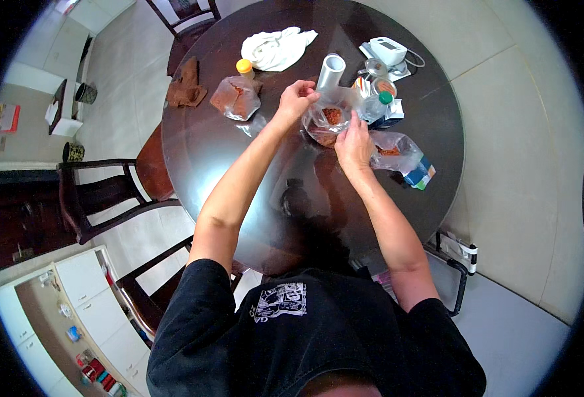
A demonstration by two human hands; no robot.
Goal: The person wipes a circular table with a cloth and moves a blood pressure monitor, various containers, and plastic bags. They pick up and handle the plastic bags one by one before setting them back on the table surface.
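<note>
A clear plastic bag (317, 121) with reddish-brown food (331, 116) inside stands open on the round dark table. My left hand (299, 97) pinches its upper left edge between thumb and fingers. On its right side, my right hand (355, 141) holds the plastic near the rim. Just behind the bag stands a roll of clear plastic (330, 72). A second bag of reddish food (236, 98) lies to the left, beside a jar with a yellow lid (244, 66). Another such bag (396, 150) lies right of my right hand.
A white cloth (277, 48) and a brown cloth (187, 84) lie at the far and left edges. On the right are a blood pressure monitor (389, 51), a green-capped bottle (376, 105), glass jars and a blue-and-green packet (420, 173). Wooden chairs (116, 186) stand left.
</note>
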